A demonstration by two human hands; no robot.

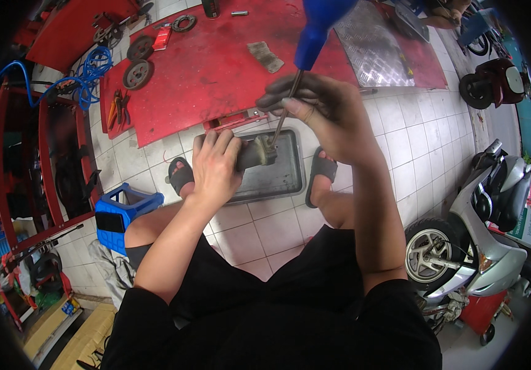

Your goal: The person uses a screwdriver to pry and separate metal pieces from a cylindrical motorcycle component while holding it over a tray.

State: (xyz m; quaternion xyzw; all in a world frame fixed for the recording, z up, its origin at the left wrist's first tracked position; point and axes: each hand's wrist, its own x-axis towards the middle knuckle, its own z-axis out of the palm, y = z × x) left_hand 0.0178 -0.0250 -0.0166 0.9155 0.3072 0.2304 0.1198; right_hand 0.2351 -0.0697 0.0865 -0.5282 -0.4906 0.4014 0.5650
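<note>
My left hand (217, 161) is wrapped round a dark, tube-shaped metal part (254, 154) with a paler, grimy flange at its right end. A blue-handled tool that looks like a long screwdriver (318, 34) stands nearly upright, its handle close to the camera and cut off by the top edge. Between the thumb and blackened fingers of my right hand (327, 111) passes its thin metal shaft. The shaft's lower end meets the flange; whether it is inside or just touching, I cannot tell. Below the part, a grey drip tray (284, 179) lies on the floor.
Ahead is a red bench top (204, 74) bearing wheels (137, 74), pliers (117, 110), a rag (265, 57) and a metal plate (373, 49). A blue stool (130, 206) and red rack (43, 154) stand left; a silver scooter (487, 234) stands right. Another person's hand (453, 11) shows top right.
</note>
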